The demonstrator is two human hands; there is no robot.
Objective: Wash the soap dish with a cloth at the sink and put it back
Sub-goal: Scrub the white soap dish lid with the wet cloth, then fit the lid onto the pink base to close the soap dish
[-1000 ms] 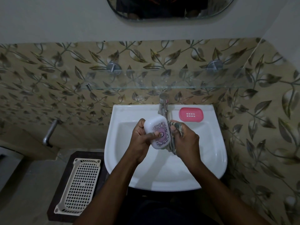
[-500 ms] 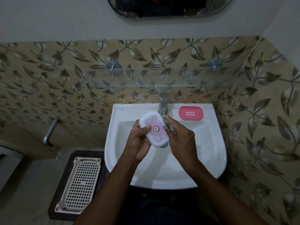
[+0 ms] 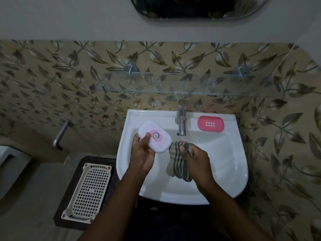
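My left hand (image 3: 143, 153) grips a white soap dish lid (image 3: 155, 139) with a pink label, held above the left rim of the white sink (image 3: 231, 164). My right hand (image 3: 197, 158) holds a striped grey cloth (image 3: 177, 164) bunched over the basin; part of the cloth hangs below my fingers. The lid and the cloth are a small gap apart. A pink soap dish tray (image 3: 210, 124) with drain slots rests on the sink's back ledge, right of the tap (image 3: 181, 117).
A glass shelf (image 3: 191, 84) on metal brackets runs above the sink. A white perforated plastic basket (image 3: 90, 190) sits on a dark stool at lower left. A metal pipe (image 3: 60, 134) sticks out of the tiled wall at left. A mirror (image 3: 199, 7) hangs above.
My left hand has carried the lid leftward, away from the cloth. My right hand has dropped lower over the basin with the cloth now hanging free.
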